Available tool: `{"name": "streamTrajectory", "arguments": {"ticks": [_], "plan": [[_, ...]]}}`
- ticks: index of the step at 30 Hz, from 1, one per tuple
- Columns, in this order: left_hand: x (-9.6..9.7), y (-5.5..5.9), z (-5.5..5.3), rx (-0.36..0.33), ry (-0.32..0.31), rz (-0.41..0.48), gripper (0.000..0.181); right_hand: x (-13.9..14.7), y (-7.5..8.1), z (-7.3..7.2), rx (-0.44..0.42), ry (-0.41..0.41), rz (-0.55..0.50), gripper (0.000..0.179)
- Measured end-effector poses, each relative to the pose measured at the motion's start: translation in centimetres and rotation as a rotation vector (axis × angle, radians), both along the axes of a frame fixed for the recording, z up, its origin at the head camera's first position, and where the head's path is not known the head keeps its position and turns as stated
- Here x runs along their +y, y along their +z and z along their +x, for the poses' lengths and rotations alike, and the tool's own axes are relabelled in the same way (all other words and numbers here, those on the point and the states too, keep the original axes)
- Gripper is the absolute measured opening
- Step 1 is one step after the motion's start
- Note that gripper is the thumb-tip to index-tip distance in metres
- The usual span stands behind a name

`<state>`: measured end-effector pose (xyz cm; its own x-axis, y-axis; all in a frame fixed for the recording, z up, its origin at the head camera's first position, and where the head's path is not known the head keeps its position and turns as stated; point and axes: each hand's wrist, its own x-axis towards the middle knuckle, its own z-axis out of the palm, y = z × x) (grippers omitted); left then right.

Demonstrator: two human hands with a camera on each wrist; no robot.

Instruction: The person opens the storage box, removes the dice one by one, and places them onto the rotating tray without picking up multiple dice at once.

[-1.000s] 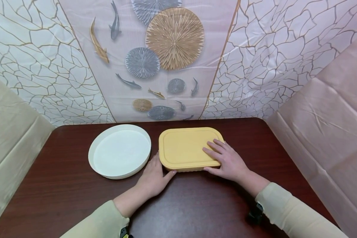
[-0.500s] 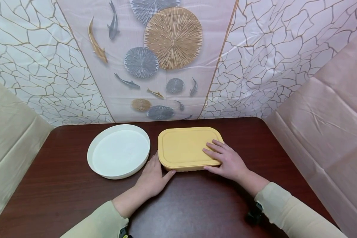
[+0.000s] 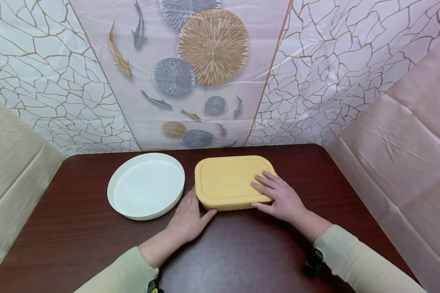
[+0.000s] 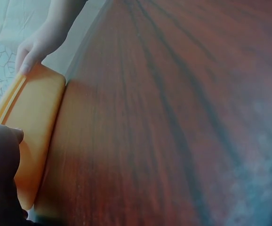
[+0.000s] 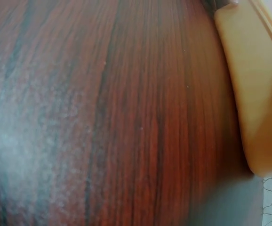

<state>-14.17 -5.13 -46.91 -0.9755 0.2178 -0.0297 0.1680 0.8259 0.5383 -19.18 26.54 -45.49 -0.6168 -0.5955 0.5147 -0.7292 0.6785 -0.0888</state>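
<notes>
A yellow rectangular box with rounded corners [image 3: 220, 207] stands on the table, its flat yellow lid [image 3: 223, 179] on top. My left hand [image 3: 187, 217] lies at the box's front left corner. Its fingers run straight along the left side, partly hidden, and its thumb touches the front wall. On the lid's right part rest the spread fingers of my right hand [image 3: 282, 199], with the thumb at the front edge. The left wrist view shows the box's front wall [image 4: 39, 108] between both hands. Whatever the box contains is hidden.
Left of the box stands a round white tray with a raised rim [image 3: 119, 173], close to my left fingers. Both rest on a dark red-brown wooden table [image 3: 227, 252]. Patterned cloth [image 3: 315, 81] hangs behind, and plain cloth [image 3: 399, 150] borders the sides.
</notes>
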Motion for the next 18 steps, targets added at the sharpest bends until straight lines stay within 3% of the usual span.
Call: {"name": "streamTrajectory", "arguments": {"ticks": [18], "plan": [[-0.01, 0.02, -0.02, -0.004, -0.002, -0.001, 0.097, 0.01, 0.22, -0.11, 0.118, 0.011, -0.115, 0.067]]}}
